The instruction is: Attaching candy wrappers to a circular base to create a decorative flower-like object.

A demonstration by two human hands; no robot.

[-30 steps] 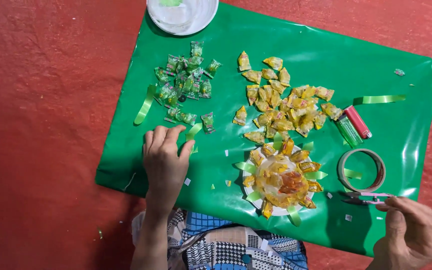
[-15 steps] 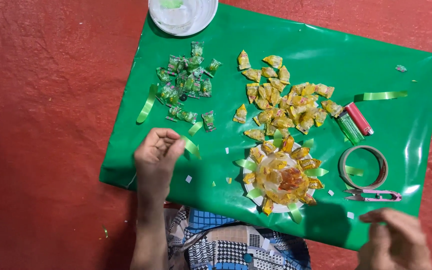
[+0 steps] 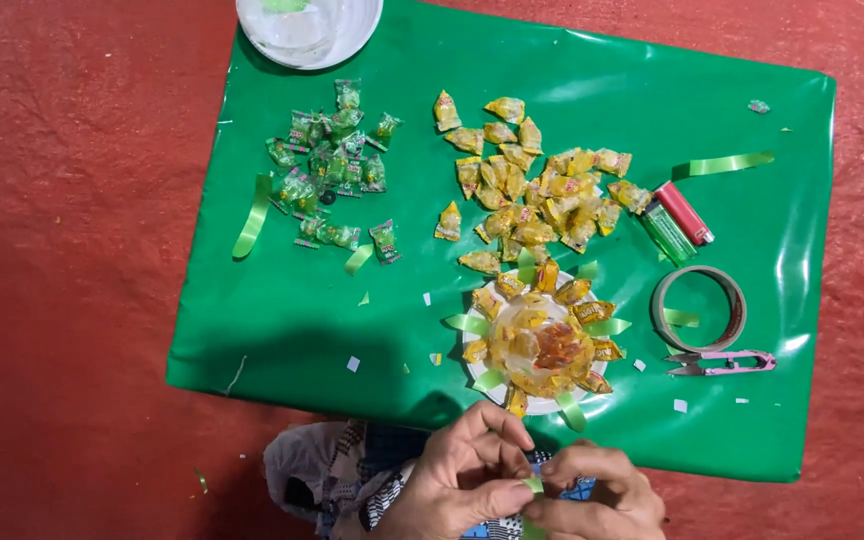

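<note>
A green sheet (image 3: pixel 282 310) covers the red floor. The candy ring on the plate (image 3: pixel 537 345) looks half built; loose yellow candies (image 3: pixel 532 185) remain. Left hand (image 3: pixel 462 480) and right hand (image 3: pixel 592 500) pinch a green ribbon bit (image 3: pixel 533 486).

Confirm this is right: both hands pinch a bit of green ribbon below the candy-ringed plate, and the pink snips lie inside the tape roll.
Not quite. The head view shows the pink snips lying just below the tape roll, outside its ring. The rest holds: the left hand and right hand pinch a bit of green ribbon below the candy-ringed plate.
</note>
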